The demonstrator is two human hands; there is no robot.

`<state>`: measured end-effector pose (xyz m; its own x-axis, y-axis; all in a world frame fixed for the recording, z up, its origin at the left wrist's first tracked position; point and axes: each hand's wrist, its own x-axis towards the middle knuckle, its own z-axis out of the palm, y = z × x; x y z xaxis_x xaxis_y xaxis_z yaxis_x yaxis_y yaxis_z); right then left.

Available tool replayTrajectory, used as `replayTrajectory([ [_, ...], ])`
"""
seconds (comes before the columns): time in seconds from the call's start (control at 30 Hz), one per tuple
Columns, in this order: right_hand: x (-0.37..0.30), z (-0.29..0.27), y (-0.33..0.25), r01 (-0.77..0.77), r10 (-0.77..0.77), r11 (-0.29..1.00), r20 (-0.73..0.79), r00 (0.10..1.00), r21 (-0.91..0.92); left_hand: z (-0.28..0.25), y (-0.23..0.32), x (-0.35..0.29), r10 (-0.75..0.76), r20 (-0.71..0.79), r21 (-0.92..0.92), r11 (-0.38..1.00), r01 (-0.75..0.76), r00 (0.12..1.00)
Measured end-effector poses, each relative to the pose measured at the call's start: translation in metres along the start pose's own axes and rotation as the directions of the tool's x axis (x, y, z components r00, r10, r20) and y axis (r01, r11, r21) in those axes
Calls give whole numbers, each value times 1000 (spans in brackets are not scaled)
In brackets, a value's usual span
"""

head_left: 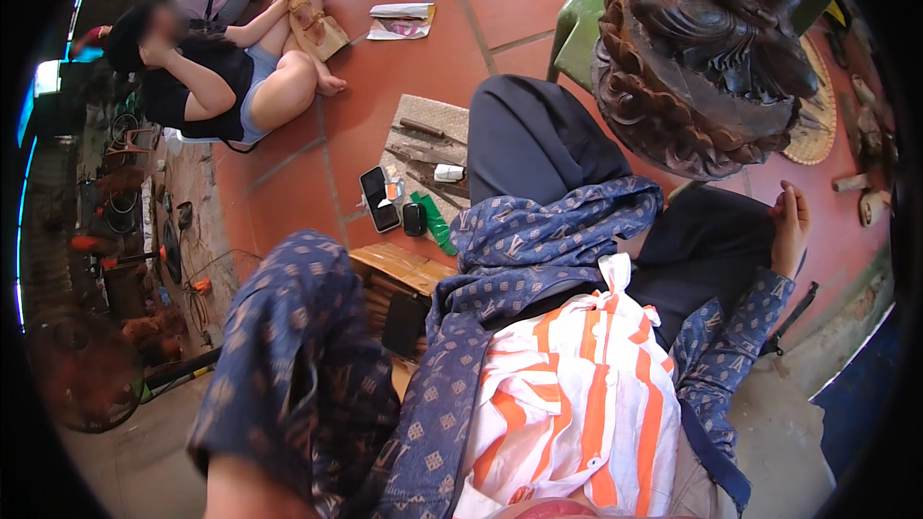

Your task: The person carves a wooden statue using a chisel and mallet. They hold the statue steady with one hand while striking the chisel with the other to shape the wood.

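My right hand [790, 231] lies beside my right knee with its fingers loosely bent, and nothing shows in it. Just beyond it a dark carved wooden sculpture [711, 67] with a petalled base leans on a green plastic chair [577, 29]. My left arm [288, 356], in a blue patterned sleeve, is bent back toward me; its hand is outside the picture. On the floor ahead, a pale woven mat [409, 111] bears several slim carving tools [423, 154] and a small white block [448, 173]. A black phone [379, 200] lies near the mat, next to a small black case [414, 220].
A slatted wooden box [409, 267] stands between my left arm and my leg. Another person [207, 86] sits on the tiled floor [279, 202] at the far left. A round woven tray [812, 120] and wooden pieces [870, 197] lie at right. A fan [82, 375] stands lower left.
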<state>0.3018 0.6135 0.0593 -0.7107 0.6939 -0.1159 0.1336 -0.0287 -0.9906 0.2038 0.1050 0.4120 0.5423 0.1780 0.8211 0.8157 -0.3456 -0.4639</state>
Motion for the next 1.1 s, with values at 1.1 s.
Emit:
replayTrajectory([
  [1.1, -6, 15, -10, 19, -20, 998, -4, 1000, -52, -9, 54, -453, -879, -189, 435, -475, 765, -439],
])
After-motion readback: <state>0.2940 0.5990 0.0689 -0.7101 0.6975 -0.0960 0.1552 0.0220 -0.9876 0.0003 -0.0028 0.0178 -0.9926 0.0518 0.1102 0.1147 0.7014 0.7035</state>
